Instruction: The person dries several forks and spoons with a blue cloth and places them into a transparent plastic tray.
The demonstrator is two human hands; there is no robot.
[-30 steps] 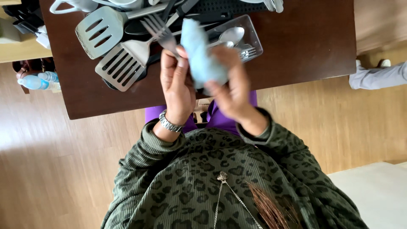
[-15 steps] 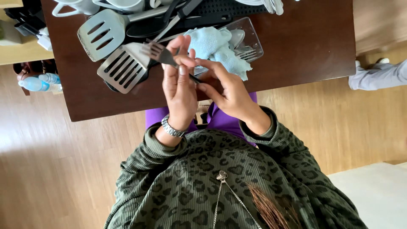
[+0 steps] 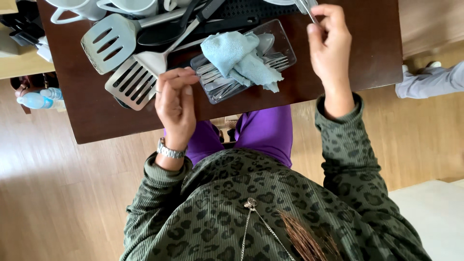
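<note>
Resting nearest the body at about 9 o'clock, the left hand [image 3: 175, 101] lies on the dark wooden bench [image 3: 338, 72] with its fingers curled loosely together, clamped on nothing, its fingertips just beside the clear plastic tray [image 3: 282, 48]. One such tray sits at the centre, holding a bundle of forks and spoons too tangled to count, and one light blue cloth [image 3: 239, 60] lies crumpled on top of them. At 10 o'clock lie two slotted spatulas [image 3: 108, 43], one grey and rounded, one metal and square, overlapping each other. Farther out, at 1 o'clock, the right hand [image 3: 328, 43] is pinched shut on a thin metal utensil [image 3: 307, 8] near the bench's far edge. At 11 o'clock, farthest away, stand two white cups [image 3: 130, 7], cut off by the frame.
</note>
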